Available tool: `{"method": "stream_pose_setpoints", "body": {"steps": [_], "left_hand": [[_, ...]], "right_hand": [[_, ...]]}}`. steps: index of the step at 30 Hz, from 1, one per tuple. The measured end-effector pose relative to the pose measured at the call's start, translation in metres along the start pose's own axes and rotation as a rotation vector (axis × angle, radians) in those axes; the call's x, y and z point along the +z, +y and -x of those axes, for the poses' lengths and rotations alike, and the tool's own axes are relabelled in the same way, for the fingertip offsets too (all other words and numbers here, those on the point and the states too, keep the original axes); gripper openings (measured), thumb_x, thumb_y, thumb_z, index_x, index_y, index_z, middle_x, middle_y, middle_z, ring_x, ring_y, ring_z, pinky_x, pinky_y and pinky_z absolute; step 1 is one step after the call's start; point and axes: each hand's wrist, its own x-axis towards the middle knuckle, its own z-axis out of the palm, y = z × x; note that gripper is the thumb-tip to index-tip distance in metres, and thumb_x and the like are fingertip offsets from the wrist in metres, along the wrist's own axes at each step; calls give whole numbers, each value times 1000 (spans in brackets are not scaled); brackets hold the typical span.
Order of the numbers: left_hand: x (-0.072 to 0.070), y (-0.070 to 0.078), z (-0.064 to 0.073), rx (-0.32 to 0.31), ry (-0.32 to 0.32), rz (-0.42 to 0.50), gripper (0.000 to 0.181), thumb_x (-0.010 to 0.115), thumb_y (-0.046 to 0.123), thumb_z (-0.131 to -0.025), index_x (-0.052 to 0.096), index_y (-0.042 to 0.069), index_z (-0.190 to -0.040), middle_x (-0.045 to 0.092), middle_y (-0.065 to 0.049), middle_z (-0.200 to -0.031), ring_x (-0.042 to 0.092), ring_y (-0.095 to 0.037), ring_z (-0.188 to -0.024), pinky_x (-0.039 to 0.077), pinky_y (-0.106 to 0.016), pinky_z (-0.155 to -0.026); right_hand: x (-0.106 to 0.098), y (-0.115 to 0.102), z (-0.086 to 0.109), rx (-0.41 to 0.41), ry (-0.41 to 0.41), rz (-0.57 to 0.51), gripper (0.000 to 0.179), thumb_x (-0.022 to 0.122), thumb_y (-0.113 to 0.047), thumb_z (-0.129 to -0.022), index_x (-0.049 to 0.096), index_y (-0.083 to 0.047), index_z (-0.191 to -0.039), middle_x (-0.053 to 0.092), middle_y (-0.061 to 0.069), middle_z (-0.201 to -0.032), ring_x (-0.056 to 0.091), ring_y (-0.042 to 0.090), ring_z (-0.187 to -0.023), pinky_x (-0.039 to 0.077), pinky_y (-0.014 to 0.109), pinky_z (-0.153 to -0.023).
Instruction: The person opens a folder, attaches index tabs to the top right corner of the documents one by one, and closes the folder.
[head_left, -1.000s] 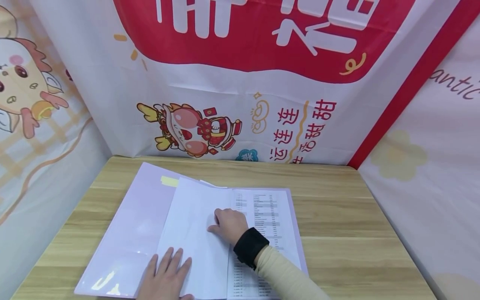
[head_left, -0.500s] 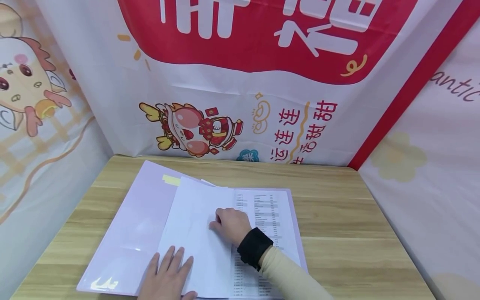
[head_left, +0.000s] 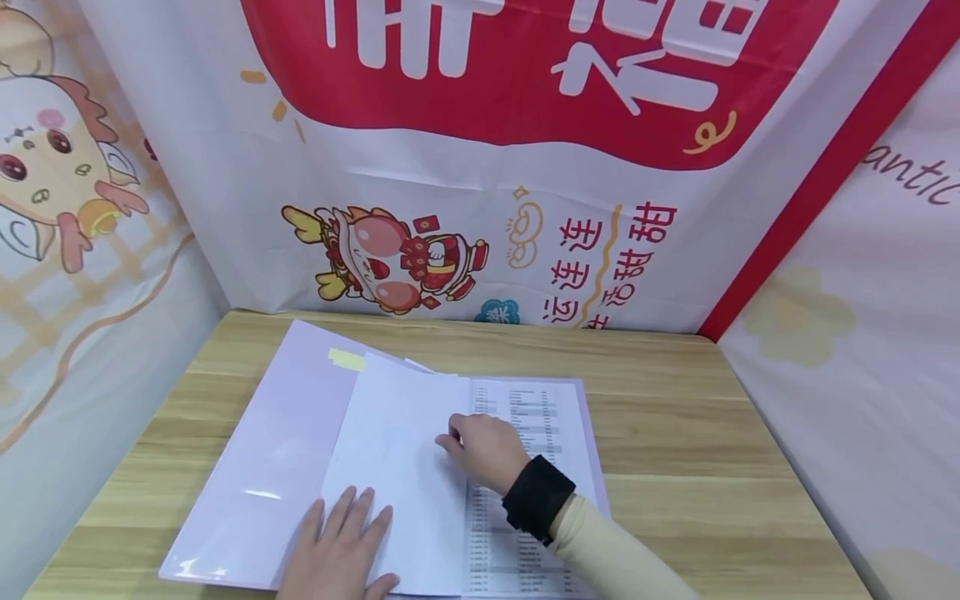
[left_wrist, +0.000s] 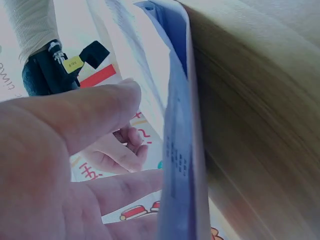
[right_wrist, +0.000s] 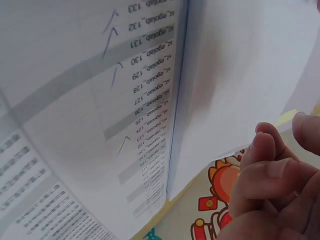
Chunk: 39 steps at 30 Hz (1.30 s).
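A lilac folder lies open on the table, with white paper in it. My left hand rests with spread fingers on the blank left page, near its lower left. My right hand, its fingers curled and holding nothing, is over the blank page near the centre fold. On the right lies a printed sheet of rows and grey bands, partly covered by the right forearm. Pen ticks mark that list in the right wrist view. Whether the right knuckles touch the paper, I cannot tell.
A yellow sticky strip is on the folder's left cover. Wood-grain table surrounds the folder. Behind it hangs a printed cloth, and more cloth stands at both sides. A black band circles the right wrist.
The right hand has drifted a little to the right, toward the fold, its fingers still curled. The left hand stays on the page. The whole view has shifted slightly.
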Motion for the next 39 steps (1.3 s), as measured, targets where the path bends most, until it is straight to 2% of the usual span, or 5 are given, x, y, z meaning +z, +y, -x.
{"method": "stream_pose_setpoints", "body": {"steps": [11,23,27,33,39], "left_hand": [[-10,18,-12,64,3,84,69,77,54,-82,67,5,-129,58,-19,-141,47,-43,-136,30,-70,-109],[-16,35,-23,106,-31,124,65,77,49,-85,68,1,-127,61,-18,-138,52,-39,-133,34,-67,-108],[-19,44,-29,118,-73,141,67,75,51,-86,66,1,-130,61,-17,-140,51,-39,-134,36,-65,-109],[-18,55,-36,155,-129,99,68,74,53,-86,65,6,-134,60,-15,-142,51,-36,-135,39,-61,-108],[-6,67,-42,204,-168,85,68,72,55,-87,63,11,-137,58,-12,-144,51,-33,-136,42,-59,-106]], "right_hand": [[-14,19,29,-38,-2,-87,24,63,-37,-101,70,-18,-90,55,-12,-65,51,6,-55,43,24,-53],[-28,44,76,-65,14,-22,26,64,-33,-101,61,-22,-78,49,-13,-62,45,3,-54,37,23,-51],[-29,56,97,-88,-27,-26,25,66,-32,-100,60,-23,-78,47,-14,-62,44,2,-54,36,22,-52],[-27,68,128,-147,-56,-18,24,68,-33,-98,57,-26,-78,44,-18,-64,42,-2,-55,35,20,-51],[-26,70,152,-101,-205,-119,21,68,-43,-96,61,-29,-82,49,-20,-67,46,-2,-57,38,20,-50]]}}
